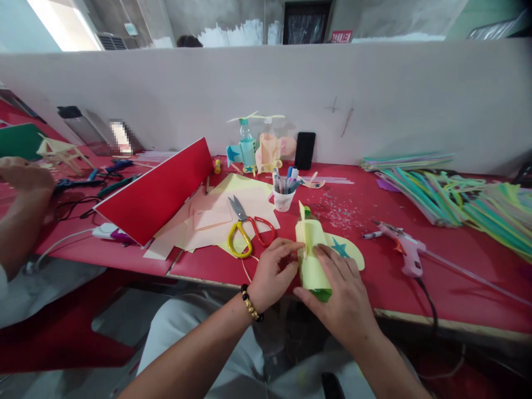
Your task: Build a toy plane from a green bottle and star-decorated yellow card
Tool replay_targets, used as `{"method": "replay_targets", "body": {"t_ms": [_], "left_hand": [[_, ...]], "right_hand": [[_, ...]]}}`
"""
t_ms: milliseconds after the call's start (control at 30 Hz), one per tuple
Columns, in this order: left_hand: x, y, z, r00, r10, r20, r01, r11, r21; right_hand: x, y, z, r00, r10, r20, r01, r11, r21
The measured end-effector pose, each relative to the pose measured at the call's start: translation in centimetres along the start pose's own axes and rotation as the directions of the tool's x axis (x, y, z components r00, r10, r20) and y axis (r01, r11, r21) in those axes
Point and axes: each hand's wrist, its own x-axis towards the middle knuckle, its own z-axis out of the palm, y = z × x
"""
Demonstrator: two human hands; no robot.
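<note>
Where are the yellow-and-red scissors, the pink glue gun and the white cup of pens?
Yellow-and-red metal scissors point(238, 243), head view, on the yellow handle.
Pink plastic glue gun point(411, 260), head view, on the grip.
White cup of pens point(283, 201), head view, on the cup's wall.

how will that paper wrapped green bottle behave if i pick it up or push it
The paper-wrapped green bottle is probably light for its size, though I can't tell if it holds liquid. Its rounded body would likely roll if pushed over on the red table. The upright paper fin looks thin and would probably bend easily under the fingers.
</note>
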Motion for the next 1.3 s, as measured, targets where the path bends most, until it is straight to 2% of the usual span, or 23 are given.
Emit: {"method": "replay_targets", "body": {"t_ms": [67,133,367,600,800,1000,1167,1300], "left_hand": [[-0.2,-0.3,0.0,0.99,0.134,0.046,-0.14,0.975,0.173],[-0.6,-0.7,0.1,0.976,0.198,0.085,-0.214,0.942,0.258],[-1.2,-1.4,0.5,0.968,0.229,0.105,-0.251,0.896,0.367],[-0.8,-1.6,0.2,0.94,0.308,0.147,-0.341,0.834,0.433],[-0.3,-1.2,-0.1,0.948,0.285,0.14,-0.317,0.849,0.423],[2.1,-0.2,-0.9,0.971,0.22,0.091,-0.238,0.891,0.386],[3.4,-0.5,-0.9,0.973,0.224,0.052,-0.228,0.912,0.34],[3.4,-0.7,-1.0,0.972,0.226,0.07,-0.236,0.914,0.33]], "right_hand": [[0.1,0.1,-0.1,1.0,-0.002,0.005,0.002,1.0,-0.003],[0.1,0.1,-0.1,1.0,-0.004,0.012,0.004,1.0,-0.014],[0.2,0.2,-0.2,0.999,-0.009,0.038,0.011,0.998,-0.057],[0.2,0.4,-0.2,0.999,-0.048,0.008,0.048,0.997,-0.053],[0.1,0.7,0.1,0.999,-0.053,0.007,0.053,0.998,-0.037],[0.2,0.4,-0.2,0.998,-0.056,-0.004,0.056,0.996,-0.069],[0.4,0.2,-0.3,0.998,-0.059,0.018,0.06,0.996,-0.059],[0.4,0.1,-0.4,0.999,-0.054,0.008,0.054,0.997,-0.06]]}}
